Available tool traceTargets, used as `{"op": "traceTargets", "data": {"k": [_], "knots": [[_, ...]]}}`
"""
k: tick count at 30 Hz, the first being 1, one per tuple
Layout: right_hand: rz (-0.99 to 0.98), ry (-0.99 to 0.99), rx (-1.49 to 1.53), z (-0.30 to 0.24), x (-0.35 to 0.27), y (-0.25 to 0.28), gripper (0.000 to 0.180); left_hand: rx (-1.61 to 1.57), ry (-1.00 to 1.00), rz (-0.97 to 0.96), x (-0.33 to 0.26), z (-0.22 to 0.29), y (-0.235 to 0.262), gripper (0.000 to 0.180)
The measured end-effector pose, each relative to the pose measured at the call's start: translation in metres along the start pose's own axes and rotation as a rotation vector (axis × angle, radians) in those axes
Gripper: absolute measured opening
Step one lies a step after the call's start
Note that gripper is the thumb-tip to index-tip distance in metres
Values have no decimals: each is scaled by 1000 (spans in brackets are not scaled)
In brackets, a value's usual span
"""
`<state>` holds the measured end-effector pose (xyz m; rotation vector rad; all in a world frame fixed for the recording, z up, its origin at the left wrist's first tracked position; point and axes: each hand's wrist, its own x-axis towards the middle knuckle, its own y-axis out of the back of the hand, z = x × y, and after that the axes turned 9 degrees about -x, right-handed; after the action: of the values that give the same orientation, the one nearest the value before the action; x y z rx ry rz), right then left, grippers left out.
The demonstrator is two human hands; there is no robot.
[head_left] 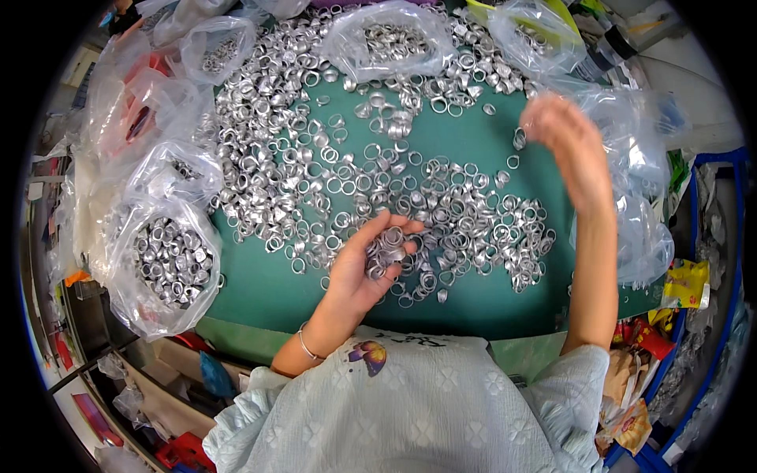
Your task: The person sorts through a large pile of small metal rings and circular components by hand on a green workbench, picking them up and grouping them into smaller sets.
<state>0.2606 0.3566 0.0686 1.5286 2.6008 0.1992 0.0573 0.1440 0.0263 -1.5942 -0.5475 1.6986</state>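
Near the front middle of the green table [260, 303], my left hand [351, 276] is cupped, palm up, with its fingers curled round several silver-coloured metal rings [386, 251]. More loose rings [473, 229] lie spread just beyond and beside it. My right hand [569, 146] is raised at the far right and smeared by motion. A single ring [519, 139] shows right at its fingertips; whether the fingers grip it cannot be made out. Another ring [513, 162] lies on the table a little nearer.
A large heap of rings [260, 150] covers the table's left and far side. Clear plastic bags of rings stand at the left [162, 307] and the far edge [343, 39]. Crumpled clear bags [643, 229] line the right edge, above a blue metal frame [694, 229].
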Motion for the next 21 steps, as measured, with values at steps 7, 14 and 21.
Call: {"op": "traceTargets", "data": {"k": [7, 14, 21], "knots": [[-71, 50, -825, 29, -152, -40, 20, -161, 142, -220, -4, -15, 45, 22], [288, 139, -1098, 58, -182, -66, 16, 83, 196, -120, -20, -40, 41, 16], [333, 165, -1237, 63, -182, -69, 14, 386, 150, -154, -29, -54, 40, 16]]}}
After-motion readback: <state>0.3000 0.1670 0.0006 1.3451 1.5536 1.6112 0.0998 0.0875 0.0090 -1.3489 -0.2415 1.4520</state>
